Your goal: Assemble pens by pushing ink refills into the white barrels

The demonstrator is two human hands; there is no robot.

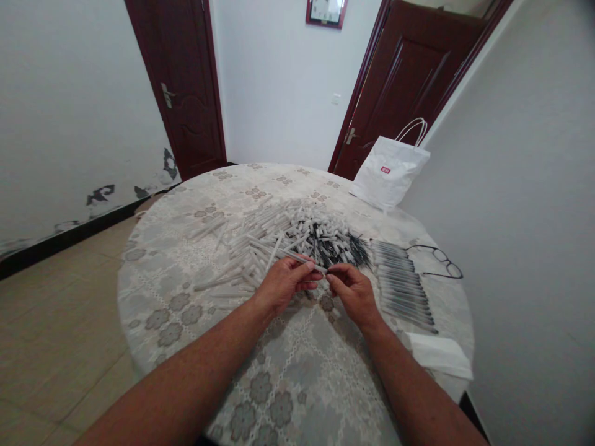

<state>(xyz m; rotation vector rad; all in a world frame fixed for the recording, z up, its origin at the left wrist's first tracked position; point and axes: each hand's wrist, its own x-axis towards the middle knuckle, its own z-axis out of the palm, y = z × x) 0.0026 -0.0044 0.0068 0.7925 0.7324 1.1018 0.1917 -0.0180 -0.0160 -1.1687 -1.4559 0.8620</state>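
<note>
At centre, the left hand (pixel 289 282) has its grip closed around a slim pale tube (pixel 300 256), seemingly steadying its end for the right hand (pixel 353 294), pinched there, perhaps on a dark tip. Right of centre, the row of dark-tipped tubes (pixel 400 285) lies parallel, probably for separation from the loose pile (pixel 260 238).

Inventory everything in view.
Held tube: one, pale, centre
Loose tubes: many, whitish, centre
Short pieces: many, white, pile
Thin pieces: many, black, pile
Aligned tubes: many, grey, right
Glasses: one, dark, right
Bag: one, white, back right
Folded item: one, white, right
Tablecloth: one, grey floral, underneath
Clock: one, red-framed, back
Doors: two, maroon, back
Switch: one, white, wall
Walls: three, whitish, around
Floor: one, tan, left
Left hand: one, bare, centre
Right hand: one, bare, centre
</note>
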